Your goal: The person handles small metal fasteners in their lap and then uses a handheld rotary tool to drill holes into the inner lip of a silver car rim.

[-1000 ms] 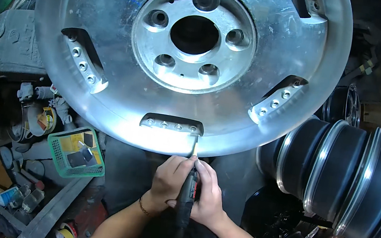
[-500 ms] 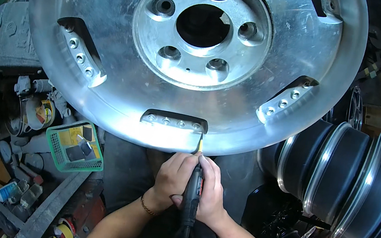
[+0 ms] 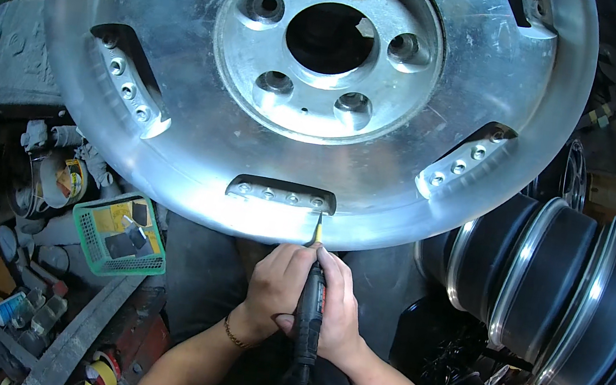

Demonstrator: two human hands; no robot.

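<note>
A large silver metal wheel [image 3: 266, 157] fills the upper view, with bolt holes around its dark centre opening. Near its closest edge is a slot [image 3: 282, 191] with a row of small round holes. Both my hands grip a slim black rotary tool [image 3: 310, 319] pointing away from me. My left hand [image 3: 276, 282] wraps its left side, and my right hand [image 3: 337, 307] closes round its right. From the fingers a thin bit [image 3: 319, 229], yellow in its middle, reaches the slot's lower rim near its right end. Whether the bit touches the metal is hard to tell.
A green plastic basket [image 3: 108, 272] with dark flat pieces stands at left, beside a pot-like container [image 3: 62, 178] and small bottles [image 3: 48, 314]. Rolls of tape [image 3: 102, 376] lie lower left. Dark wheel barrels with shiny rims [image 3: 532, 279] crowd the right side.
The bit's tip has shifted slightly left from the slot's right corner along its lower rim. My hands and the rotary tool moved with it, also a little left.
</note>
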